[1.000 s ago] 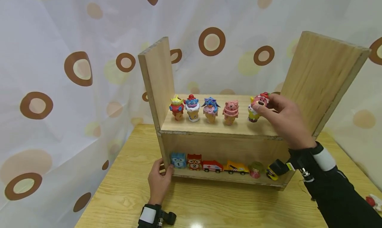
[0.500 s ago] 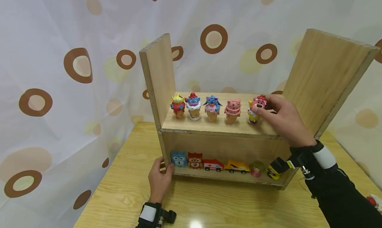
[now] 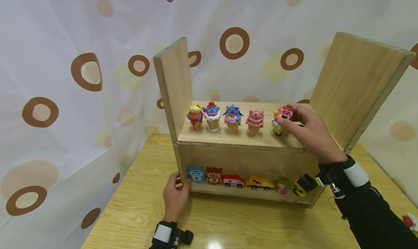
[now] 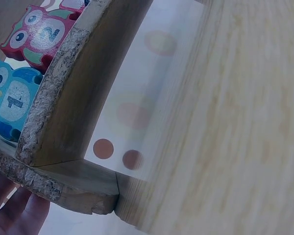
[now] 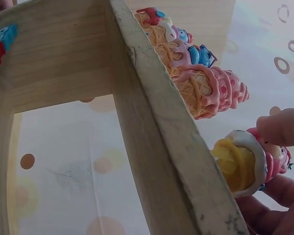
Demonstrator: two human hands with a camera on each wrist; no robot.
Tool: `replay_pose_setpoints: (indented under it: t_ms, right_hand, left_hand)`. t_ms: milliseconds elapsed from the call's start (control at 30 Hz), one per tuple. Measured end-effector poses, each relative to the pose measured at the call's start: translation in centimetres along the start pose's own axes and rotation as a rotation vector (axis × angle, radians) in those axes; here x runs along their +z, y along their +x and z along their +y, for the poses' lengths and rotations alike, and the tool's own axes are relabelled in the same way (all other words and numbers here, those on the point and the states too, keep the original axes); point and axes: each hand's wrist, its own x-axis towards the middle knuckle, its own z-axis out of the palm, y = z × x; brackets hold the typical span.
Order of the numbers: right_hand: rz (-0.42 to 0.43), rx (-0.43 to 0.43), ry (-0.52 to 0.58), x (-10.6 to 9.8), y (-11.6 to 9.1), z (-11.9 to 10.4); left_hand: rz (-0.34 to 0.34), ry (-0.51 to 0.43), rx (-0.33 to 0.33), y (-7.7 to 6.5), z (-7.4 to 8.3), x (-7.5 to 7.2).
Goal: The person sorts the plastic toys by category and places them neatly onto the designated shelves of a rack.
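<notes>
In the head view my right hand (image 3: 311,131) pinches a pink bear ice-cream-cone figurine (image 3: 283,115) between thumb and fingers, on the right part of the upper shelf board. Its yellow cone (image 5: 235,166) shows in the right wrist view, close behind the board's front edge. To its left stand a pink Kirby-like cone figurine (image 3: 255,122), a blue long-eared one (image 3: 233,119), a blue one with a red hat (image 3: 212,116) and a yellow-headed one (image 3: 195,116). My left hand (image 3: 175,196) grips the lower left side panel of the wooden shelf (image 3: 173,86), thumb in front.
On the lower level stand a blue owl block (image 3: 196,173), a red owl block (image 3: 214,176), a toy ambulance (image 3: 233,181), a yellow toy truck (image 3: 259,182), a small doll figure (image 3: 281,185) and a yellow toy (image 3: 298,188) partly behind the wrist camera. The tall right panel (image 3: 362,78) rises beside my right hand.
The right hand has brought the bear figurine slightly left, nearer the pink figurine, and keeps its pinch. The head view has shifted a little. The left hand stays on the panel.
</notes>
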Motion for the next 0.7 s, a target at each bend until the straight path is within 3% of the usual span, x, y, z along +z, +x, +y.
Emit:
replay_pose_setpoints:
  t_ms: [200,500,600,700]
  right_hand:
    - [0.067,-0.035,0.041,-0.7,-1.1,0.2]
    - [0.248,-0.017,-0.028,-1.6,-2.5,0.0]
    - [0.346,-0.079,-0.022,-1.7,-3.0,-0.5]
    - [0.494,-0.240,0.028,-2.3,-3.9,-1.0]
  left_hand:
    - [-0.008,0.005,0.002,-0.3,0.0,0.2]
    - [-0.011,-0.004,0.017,-0.6,0.0,0.3]
    - [-0.013,0.002,0.002,-0.6,0.0,0.3]
    - [-0.012,0.008,-0.004,-0.6,0.0,0.3]
